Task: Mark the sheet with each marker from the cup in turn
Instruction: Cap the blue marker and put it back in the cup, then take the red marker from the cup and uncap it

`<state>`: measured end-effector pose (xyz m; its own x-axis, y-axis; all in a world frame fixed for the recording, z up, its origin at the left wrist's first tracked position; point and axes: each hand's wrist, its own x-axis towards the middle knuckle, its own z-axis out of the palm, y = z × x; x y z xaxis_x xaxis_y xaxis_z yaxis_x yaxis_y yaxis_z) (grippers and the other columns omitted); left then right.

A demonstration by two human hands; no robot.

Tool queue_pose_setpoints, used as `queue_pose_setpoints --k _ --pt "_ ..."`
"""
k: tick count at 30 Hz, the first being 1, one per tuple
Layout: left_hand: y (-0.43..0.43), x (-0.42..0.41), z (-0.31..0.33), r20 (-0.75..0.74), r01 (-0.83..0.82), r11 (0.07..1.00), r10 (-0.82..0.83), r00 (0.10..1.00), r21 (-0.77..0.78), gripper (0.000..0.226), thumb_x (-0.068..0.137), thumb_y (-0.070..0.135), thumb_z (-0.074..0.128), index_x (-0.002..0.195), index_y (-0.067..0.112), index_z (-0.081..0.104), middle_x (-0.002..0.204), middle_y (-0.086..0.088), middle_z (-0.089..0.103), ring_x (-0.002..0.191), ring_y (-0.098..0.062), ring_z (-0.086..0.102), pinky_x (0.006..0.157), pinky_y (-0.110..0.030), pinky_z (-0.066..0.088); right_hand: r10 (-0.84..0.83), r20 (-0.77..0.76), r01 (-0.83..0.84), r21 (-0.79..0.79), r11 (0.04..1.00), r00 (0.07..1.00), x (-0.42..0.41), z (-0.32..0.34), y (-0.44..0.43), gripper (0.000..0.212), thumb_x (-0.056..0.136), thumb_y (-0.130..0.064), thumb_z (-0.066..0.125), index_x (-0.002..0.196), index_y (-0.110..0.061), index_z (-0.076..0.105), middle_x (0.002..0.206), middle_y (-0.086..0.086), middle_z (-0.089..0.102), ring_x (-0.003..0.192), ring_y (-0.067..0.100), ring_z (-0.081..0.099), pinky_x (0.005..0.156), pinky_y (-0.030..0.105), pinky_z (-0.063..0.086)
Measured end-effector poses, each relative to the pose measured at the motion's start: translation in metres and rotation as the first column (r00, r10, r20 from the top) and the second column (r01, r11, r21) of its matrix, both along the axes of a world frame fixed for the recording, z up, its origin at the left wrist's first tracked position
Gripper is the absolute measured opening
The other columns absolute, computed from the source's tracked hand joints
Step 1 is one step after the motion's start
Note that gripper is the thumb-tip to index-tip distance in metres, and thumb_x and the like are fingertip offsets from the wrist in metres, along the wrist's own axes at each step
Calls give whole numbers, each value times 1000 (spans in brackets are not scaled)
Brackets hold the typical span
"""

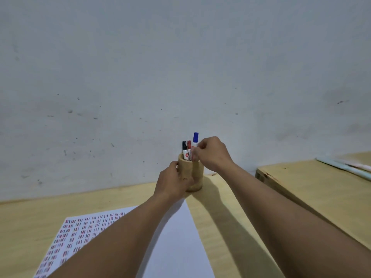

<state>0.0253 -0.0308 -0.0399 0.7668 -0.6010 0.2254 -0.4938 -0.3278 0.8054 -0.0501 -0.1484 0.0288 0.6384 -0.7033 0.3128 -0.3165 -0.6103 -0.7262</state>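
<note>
A round wooden cup [195, 173] stands on the table near the wall. My left hand [174, 181] wraps around its left side. Three markers stand in the cup: a black-capped marker [184, 147], a red-capped marker [189, 146] and a blue-capped marker [195, 139] that sticks up higher than the others. My right hand [212, 153] pinches the white barrel of the blue-capped marker just above the cup's rim. A white sheet [176, 237] lies on the table in front of me, its left part covered with rows of short coloured marks, partly hidden by my left forearm.
The wooden table [24, 221] meets a grey-white wall [180, 67] right behind the cup. A second wooden surface [313, 189] stands to the right, a narrow gap away, with pale flat items [349, 167] on its far edge.
</note>
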Motion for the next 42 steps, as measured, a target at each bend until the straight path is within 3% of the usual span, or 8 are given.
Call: queue_pose_setpoints --k 4,8,11,14,17,26,36,42 --pt "-1 0 -3 2 -19 999 19 1000 -40 46 84 53 62 116 20 62 106 3 71 94 -17 69 81 -42 60 94 -76 -88 78 993 993 5 -4 1 34 87 -32 74 85 2 78 81 11 70 72 20 53 58 27 38" --pt "-2 4 -5 30 -7 999 8 1000 -41 38 85 35 67 118 17 63 108 0 72 95 -18 69 81 -37 59 58 -93 -49 92 995 994 8 2 0 21 87 -14 63 86 3 76 72 8 60 61 17 47 52 24 36" --pt "-3 6 -8 9 26 998 -26 1000 -59 44 81 26 76 121 15 63 110 2 71 96 -16 67 79 -27 54 14 -86 -12 25 1000 996 10 4 -7 20 88 -5 59 99 -5 75 88 5 64 80 20 58 57 24 43" --pt "-3 6 -9 -18 28 995 -30 999 -93 48 79 27 81 122 17 63 109 4 71 98 -15 68 85 -32 57 17 -130 -16 5 1000 991 16 2 -13 19 86 -7 67 102 -9 77 95 5 69 89 20 63 68 26 49" --pt "-3 6 -10 -34 31 994 -34 999 -107 47 75 29 83 117 19 64 106 4 72 98 -16 70 85 -40 60 55 -147 -50 43 998 988 20 -1 -18 11 83 -10 75 92 -12 79 84 -1 70 85 17 63 63 24 47" --pt "-4 7 -11 -24 23 991 -26 999 -131 49 77 28 83 121 18 64 107 3 72 98 -16 70 87 -41 59 51 -66 -49 33 998 997 23 -12 -21 7 81 -21 78 87 -18 77 80 1 69 71 13 59 54 24 41" --pt "-3 5 -9 -4 30 993 -31 1000 -114 49 80 27 82 124 16 63 101 10 64 90 -9 62 77 -20 49 33 122 -57 194 979 992 27 -13 -17 17 90 -19 72 74 -16 66 74 -2 65 72 14 61 63 27 50" --pt "-2 -3 -7 -35 17 994 -21 999 -110 52 81 28 80 127 17 59 116 2 69 102 -16 65 88 -31 55 19 276 -83 220 972 961 9 10 -14 2 91 -14 68 90 -13 68 83 -2 64 75 9 59 69 26 48"
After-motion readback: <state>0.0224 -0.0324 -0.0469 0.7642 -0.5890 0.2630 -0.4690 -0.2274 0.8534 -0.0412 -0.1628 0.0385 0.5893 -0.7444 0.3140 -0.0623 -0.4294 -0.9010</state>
